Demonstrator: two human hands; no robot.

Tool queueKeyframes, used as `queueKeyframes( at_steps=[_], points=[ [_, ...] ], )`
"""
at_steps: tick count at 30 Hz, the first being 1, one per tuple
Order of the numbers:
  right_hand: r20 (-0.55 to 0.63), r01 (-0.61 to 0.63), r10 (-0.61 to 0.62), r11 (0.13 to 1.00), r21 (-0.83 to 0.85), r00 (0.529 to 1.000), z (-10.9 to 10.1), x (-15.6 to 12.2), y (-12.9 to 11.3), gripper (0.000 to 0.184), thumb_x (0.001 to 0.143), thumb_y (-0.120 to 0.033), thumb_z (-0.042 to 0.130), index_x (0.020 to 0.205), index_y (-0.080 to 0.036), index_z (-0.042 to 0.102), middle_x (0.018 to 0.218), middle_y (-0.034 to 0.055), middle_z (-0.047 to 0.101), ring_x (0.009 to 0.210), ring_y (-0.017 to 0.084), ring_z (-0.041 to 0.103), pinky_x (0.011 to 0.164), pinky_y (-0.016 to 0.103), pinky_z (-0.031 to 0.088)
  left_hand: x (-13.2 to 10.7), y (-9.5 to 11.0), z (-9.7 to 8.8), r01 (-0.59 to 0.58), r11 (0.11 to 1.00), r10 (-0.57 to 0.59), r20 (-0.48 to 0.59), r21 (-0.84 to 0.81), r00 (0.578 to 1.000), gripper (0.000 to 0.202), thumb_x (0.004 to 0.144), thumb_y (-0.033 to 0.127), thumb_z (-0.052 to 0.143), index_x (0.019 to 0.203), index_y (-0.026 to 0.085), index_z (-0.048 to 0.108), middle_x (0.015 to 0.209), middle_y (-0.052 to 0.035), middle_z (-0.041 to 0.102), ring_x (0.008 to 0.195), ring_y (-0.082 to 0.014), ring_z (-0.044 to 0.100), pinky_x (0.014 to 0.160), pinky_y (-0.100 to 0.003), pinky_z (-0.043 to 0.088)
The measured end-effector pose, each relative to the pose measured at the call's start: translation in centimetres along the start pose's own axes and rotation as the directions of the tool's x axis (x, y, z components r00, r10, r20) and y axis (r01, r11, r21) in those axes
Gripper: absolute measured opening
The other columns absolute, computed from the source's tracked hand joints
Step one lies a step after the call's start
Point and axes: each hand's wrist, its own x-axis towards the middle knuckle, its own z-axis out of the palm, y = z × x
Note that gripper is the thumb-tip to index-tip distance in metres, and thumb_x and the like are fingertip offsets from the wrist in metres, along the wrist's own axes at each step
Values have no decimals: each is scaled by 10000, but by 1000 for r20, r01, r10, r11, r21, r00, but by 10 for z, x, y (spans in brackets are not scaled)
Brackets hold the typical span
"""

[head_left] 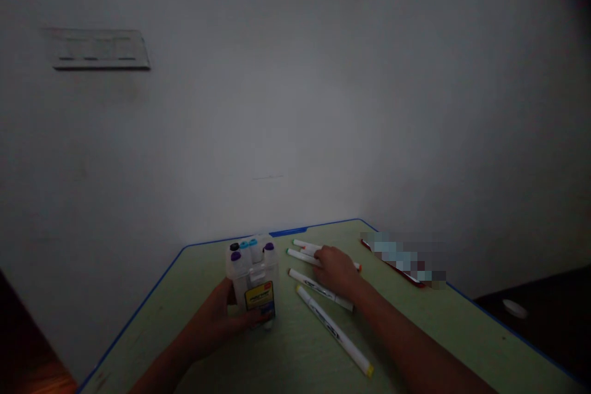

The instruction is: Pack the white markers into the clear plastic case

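On the green table, head view: a table [462, 345] with a blue edge, pushed into the corner of a pale wall; the light is dim
Marker case: a clear marker case [253, 274] stands upright near the far edge, left of the middle, with purple, black and blue caps poking out of its top and a yellow label on its front
Left hand: the left hand [226, 314] wraps the case low down from the near left side, fingers closed round it, thumb pressed by the label
Right hand: the right hand [336, 269] lies palm down just right of the case, on top of two loose markers [301, 251]; its fingers are bent over them, and I cannot tell if they pinch one
Other markers: a white marker [318, 289] lies touching the right wrist; a yellow-capped marker [335, 330] lies nearer, slanting towards the front
Far right: a flat red-edged thing [401, 274], too blurred to make out
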Motion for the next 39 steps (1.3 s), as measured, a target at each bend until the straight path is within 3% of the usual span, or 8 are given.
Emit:
queueKeyframes(
  at_steps=[7,15,25,30,39],
  points=[
    [6,30,-30,999,-17,1000,4,0,-3,232,683,-187,486,883,-161,601,913,106,594,823,224,559,674,295,404,1,-8,1,-25,1000,24,-30,-19,999,500,583,375,689,996,165,501,983,-73,634,901,-239,594,783,-351,480],
    [96,20,-15,998,-59,995,4,4,-3,197,703,-207,486,847,-156,610,885,111,627,819,240,577,666,297,408,7,-21,0,-43,997,45,27,-70,999,536,596,343,696,1041,147,472,1001,-85,632,901,-230,597,794,-361,483],
    [119,43,-42,999,-1,992,2,1,-7,191,715,-206,498,856,-177,624,895,100,628,848,227,568,670,273,371,5,-20,0,-112,984,116,19,-141,993,557,593,323,709,1052,135,456,1058,-124,604,911,-251,598,791,-373,474],
    [132,57,-62,998,37,989,9,1,-4,174,757,-262,473,800,-182,621,833,86,633,772,208,576,603,260,351,0,-20,1,-149,969,153,4,-197,988,675,511,308,764,1080,139,441,1040,-124,610,898,-255,598,766,-364,471],
    [163,80,-86,996,39,983,18,6,4,171,729,-230,485,809,-207,634,827,67,635,756,202,580,593,256,348,-3,-19,3,-135,965,136,-9,-225,991,674,486,263,771,1068,135,455,995,-114,622,865,-236,602,725,-350,473]
  ],
)
